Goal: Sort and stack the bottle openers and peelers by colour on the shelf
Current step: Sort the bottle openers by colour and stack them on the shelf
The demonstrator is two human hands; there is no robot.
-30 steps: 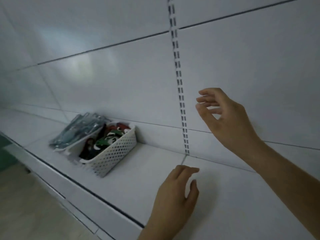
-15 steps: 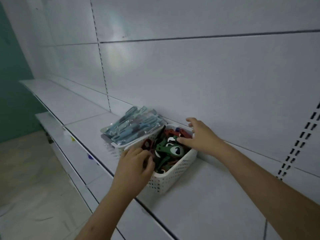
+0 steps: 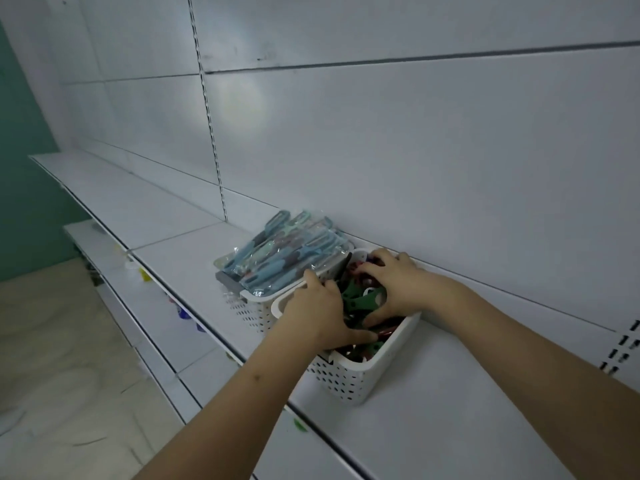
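Note:
A white perforated basket on the white shelf holds a pile of green, red and dark bottle openers. Both my hands are inside it. My left hand digs into the pile's near left side, fingers curled down among the openers and thumb laid across them. From the wall side, my right hand covers the pile and closes fingers and thumb around a bunch with a green opener in it. Just behind, a second white basket carries blue and teal peelers in clear packets.
The shelf runs left toward a teal wall and right past a slotted upright. A white back panel rises right behind the baskets. A lower shelf with small coloured tags juts out below, above a pale floor.
My view swung left and closer to the baskets. Both hands travelled from bare shelf to the opener basket; they have since sunk deeper into the pile, the right now covering it.

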